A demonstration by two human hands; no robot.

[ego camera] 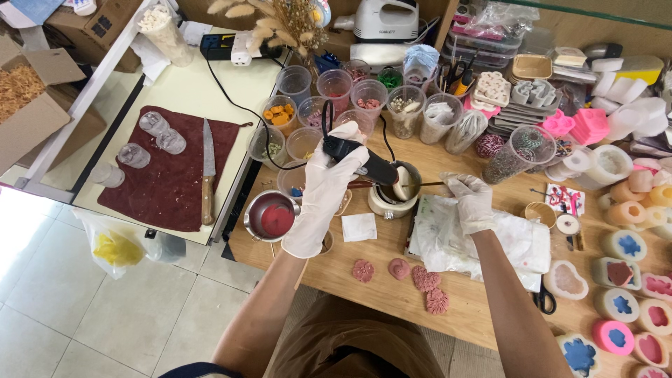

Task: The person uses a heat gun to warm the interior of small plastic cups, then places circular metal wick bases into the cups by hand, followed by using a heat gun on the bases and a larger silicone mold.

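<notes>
At the far left we saw a dark red cloth spread on a pale side table, with a wooden-handled knife lying on it and a few clear glass jars beside the blade. Just right of that, on the wooden counter, stood a small metal pot with red liquid inside.

Our left hand, in a white glove, was clamped around a black corded heat tool, whose nozzle pointed down into a small round melting pot. Behind it stood a cluster of clear plastic cups holding coloured bits.

Our right hand, also gloved, rested near the right side of the melting pot, its fingers pinched on a thin stick that reached across the pot's rim. Beneath that hand lay a crumpled clear plastic sheet. In front of us, near the counter's edge, lay several pink flower-shaped pieces. Farther right sat round silicone moulds with blue and pink fillings.
</notes>
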